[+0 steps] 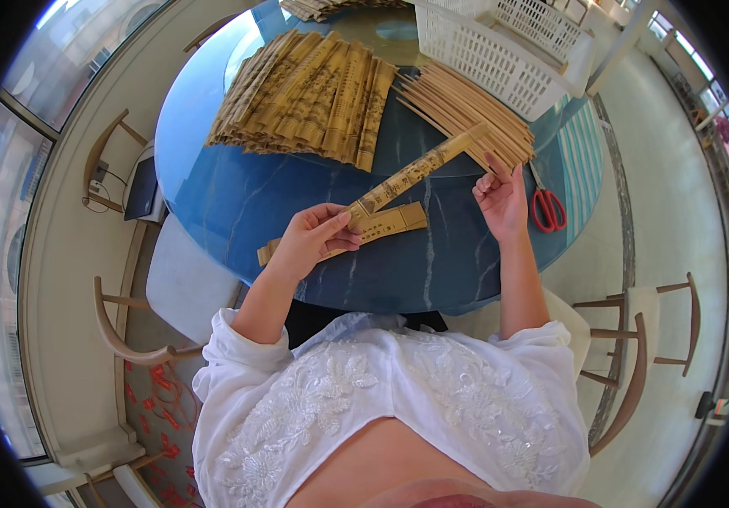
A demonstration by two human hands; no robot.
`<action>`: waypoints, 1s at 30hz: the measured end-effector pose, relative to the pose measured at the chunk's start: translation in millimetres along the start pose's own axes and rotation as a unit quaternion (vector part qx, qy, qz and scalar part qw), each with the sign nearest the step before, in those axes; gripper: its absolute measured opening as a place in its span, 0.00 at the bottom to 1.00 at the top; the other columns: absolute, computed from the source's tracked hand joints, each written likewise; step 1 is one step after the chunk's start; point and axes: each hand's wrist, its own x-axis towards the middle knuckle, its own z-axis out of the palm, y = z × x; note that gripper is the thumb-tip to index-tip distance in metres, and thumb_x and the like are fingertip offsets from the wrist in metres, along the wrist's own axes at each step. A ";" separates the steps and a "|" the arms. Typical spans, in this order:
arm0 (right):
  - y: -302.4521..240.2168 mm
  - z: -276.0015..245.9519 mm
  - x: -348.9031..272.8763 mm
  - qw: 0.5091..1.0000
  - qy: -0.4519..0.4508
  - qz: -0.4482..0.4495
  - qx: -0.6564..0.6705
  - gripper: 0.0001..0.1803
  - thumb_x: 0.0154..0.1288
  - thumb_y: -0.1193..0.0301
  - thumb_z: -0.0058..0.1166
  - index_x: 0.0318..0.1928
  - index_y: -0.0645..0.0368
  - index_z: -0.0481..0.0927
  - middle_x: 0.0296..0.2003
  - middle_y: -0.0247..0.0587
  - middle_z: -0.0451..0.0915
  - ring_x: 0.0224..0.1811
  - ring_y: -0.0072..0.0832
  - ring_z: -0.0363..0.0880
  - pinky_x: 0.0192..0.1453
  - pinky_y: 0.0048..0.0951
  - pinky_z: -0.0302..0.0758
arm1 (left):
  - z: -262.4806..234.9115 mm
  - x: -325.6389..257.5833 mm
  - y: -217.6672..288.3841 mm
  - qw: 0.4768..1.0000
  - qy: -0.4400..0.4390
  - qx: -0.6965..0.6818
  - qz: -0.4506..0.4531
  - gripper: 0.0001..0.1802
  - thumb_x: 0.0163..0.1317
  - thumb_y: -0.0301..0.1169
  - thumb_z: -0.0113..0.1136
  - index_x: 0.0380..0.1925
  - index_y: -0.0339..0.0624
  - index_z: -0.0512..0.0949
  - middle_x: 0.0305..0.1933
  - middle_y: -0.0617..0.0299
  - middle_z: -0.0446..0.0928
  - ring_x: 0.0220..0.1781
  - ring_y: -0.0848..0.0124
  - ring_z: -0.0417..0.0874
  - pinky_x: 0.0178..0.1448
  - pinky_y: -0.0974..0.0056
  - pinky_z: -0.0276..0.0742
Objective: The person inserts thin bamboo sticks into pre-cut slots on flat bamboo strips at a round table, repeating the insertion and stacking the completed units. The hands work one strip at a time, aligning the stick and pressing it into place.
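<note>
A dark-printed tan strip (417,173), held near one end, slants rightward above a plainer tan piece (397,223).

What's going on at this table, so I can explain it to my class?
A person at a round blue table holds a patterned brown strip slantwise in the left hand. The right hand is raised, fingers partly curled, with nothing visibly held. Another brown strip lies partly hidden by the left hand. Farther back are a pile of similar strips, pale sticks and a white basket.
</note>
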 end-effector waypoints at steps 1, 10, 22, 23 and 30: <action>-0.2 -2.2 1.2 1.000 -0.005 0.005 -0.007 0.31 0.78 0.50 0.38 0.60 0.67 0.73 0.27 0.33 0.72 0.33 0.24 0.70 0.44 0.27 0.71 | 2.6 4.1 8.3 0.999 0.011 -0.014 0.031 0.14 0.71 0.30 0.56 0.49 0.29 0.75 0.39 0.52 0.82 0.39 0.67 0.87 0.46 0.65 0.86; 1.8 -1.7 0.7 0.998 -0.036 0.042 -0.038 0.29 0.78 0.53 0.39 0.59 0.68 0.74 0.27 0.33 0.71 0.34 0.25 0.70 0.45 0.27 0.70 | -14.7 66.2 41.2 0.953 0.201 0.086 0.211 0.14 0.71 0.29 0.54 0.47 0.25 0.73 0.38 0.48 0.82 0.40 0.60 0.87 0.47 0.60 0.87; 3.2 -3.0 0.2 0.997 -0.042 0.040 -0.047 0.28 0.77 0.54 0.40 0.58 0.68 0.75 0.28 0.33 0.70 0.34 0.26 0.69 0.45 0.27 0.70 | -3.6 78.2 29.3 0.919 0.284 0.153 0.229 0.16 0.68 0.31 0.60 0.44 0.32 0.66 0.34 0.47 0.82 0.26 0.63 0.86 0.29 0.61 0.85; 3.4 -3.0 0.4 0.997 -0.042 0.040 -0.047 0.27 0.77 0.54 0.40 0.58 0.67 0.75 0.28 0.33 0.71 0.34 0.26 0.69 0.45 0.27 0.70 | -4.1 78.3 28.8 0.917 0.285 0.162 0.229 0.17 0.68 0.32 0.61 0.44 0.33 0.65 0.34 0.46 0.83 0.25 0.63 0.86 0.28 0.61 0.85; 4.3 -5.3 1.7 0.996 -0.047 0.043 -0.059 0.27 0.78 0.54 0.40 0.57 0.67 0.75 0.28 0.32 0.71 0.34 0.25 0.69 0.45 0.27 0.70 | -4.6 80.4 22.5 0.910 0.284 0.184 0.241 0.15 0.68 0.30 0.60 0.46 0.34 0.66 0.33 0.51 0.82 0.22 0.67 0.84 0.27 0.65 0.81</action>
